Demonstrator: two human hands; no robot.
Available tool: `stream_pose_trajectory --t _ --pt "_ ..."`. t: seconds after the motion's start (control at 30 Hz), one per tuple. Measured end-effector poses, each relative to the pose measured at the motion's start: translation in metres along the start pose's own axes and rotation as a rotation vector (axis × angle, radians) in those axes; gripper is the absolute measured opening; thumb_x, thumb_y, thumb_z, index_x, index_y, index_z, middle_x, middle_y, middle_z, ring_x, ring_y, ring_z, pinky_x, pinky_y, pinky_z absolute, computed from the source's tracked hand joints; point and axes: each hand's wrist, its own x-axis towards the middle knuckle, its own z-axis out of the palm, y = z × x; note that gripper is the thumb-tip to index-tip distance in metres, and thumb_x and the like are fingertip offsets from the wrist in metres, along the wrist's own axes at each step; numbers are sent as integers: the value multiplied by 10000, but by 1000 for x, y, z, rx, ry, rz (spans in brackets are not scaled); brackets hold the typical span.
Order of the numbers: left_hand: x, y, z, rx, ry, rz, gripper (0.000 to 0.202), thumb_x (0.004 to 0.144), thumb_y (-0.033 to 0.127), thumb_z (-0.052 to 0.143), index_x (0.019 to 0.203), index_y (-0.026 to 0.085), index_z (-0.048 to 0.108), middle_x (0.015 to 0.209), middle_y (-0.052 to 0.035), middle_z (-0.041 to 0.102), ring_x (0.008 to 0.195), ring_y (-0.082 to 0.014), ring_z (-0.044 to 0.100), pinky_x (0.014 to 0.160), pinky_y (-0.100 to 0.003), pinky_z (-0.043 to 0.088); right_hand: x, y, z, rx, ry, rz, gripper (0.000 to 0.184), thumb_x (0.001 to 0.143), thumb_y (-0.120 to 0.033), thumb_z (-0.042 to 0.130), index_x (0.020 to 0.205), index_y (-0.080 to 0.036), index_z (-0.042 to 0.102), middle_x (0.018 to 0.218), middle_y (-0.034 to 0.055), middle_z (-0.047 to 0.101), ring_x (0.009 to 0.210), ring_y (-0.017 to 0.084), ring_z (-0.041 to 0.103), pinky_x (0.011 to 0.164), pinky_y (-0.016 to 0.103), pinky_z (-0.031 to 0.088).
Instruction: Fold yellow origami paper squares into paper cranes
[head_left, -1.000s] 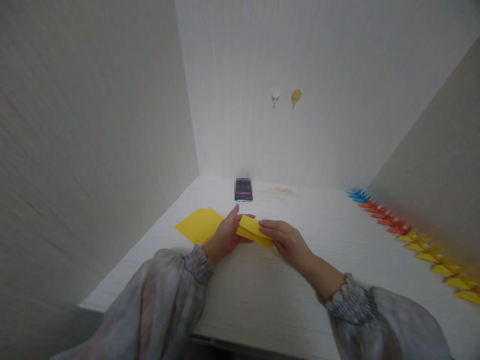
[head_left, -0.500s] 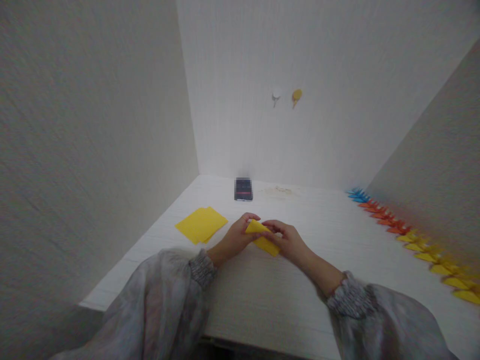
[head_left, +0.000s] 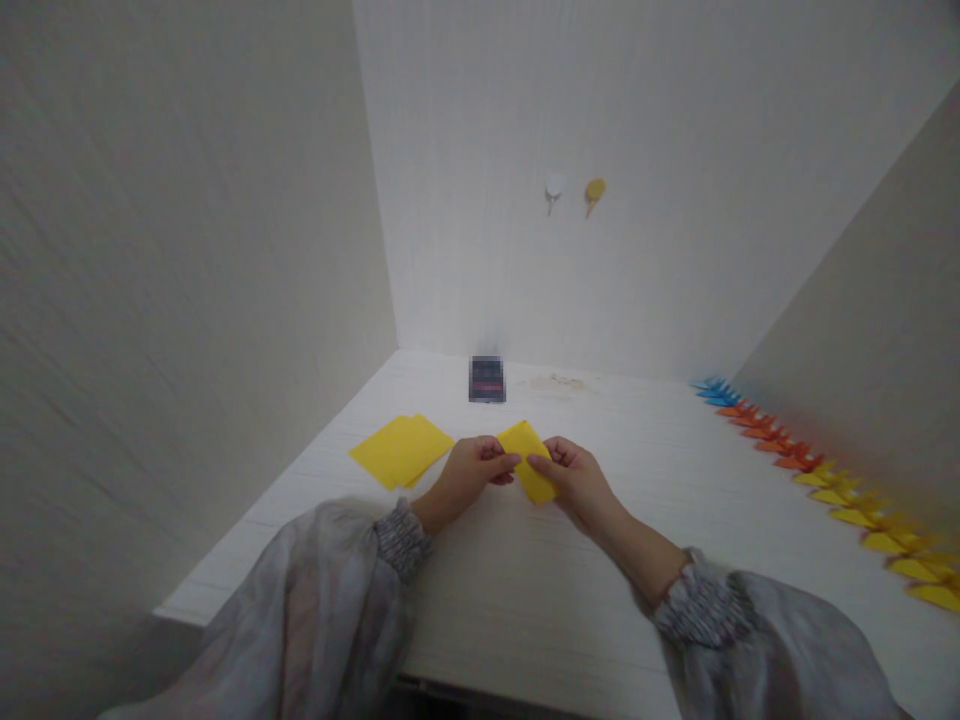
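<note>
A folded piece of yellow paper (head_left: 534, 483) is held between my two hands above the white table. My left hand (head_left: 480, 464) pinches its left edge, thumb on top and fingers curled behind. My right hand (head_left: 574, 474) grips the opposite edge, its thumb pressed on the paper's face. The paper is a narrow, slanted rectangle with a pointed top. Left of my left hand lie loose yellow paper sheets (head_left: 397, 452), overlapping one another flat on the table.
A small dark, pixelated object (head_left: 487, 380) sits near the back wall. Along the right wall runs a row of folded paper figures: blue ones (head_left: 718, 390), red-orange ones (head_left: 765, 432) and yellow ones (head_left: 874, 515). A white hook (head_left: 553, 188) and a yellow hook (head_left: 595, 191) are on the back wall.
The yellow paper has turned so its flat face shows and its top sits higher. Both thumbs now lie on the face, and my left hand has shifted slightly left.
</note>
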Motion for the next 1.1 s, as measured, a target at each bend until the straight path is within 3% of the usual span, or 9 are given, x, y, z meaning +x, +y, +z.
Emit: stream_pose_trajectory --t 0.33,1.1 --pt "-4 4 0 18 -63 74 219 610 320 647 645 112 587 568 12 577 496 -62 529 523 -185 446 -3 0 -1 -25 -104 69 217 628 -289 666 762 -128 607 639 4 597 523 99 491 495 227 340" --pt "-9 16 2 75 55 169 234 674 355 576 652 123 585 514 18 546 471 -66 504 486 -173 412 -8 -4 4 -70 -82 19 231 621 -299 661 773 -137 599 658 6 578 537 102 471 506 230 325"
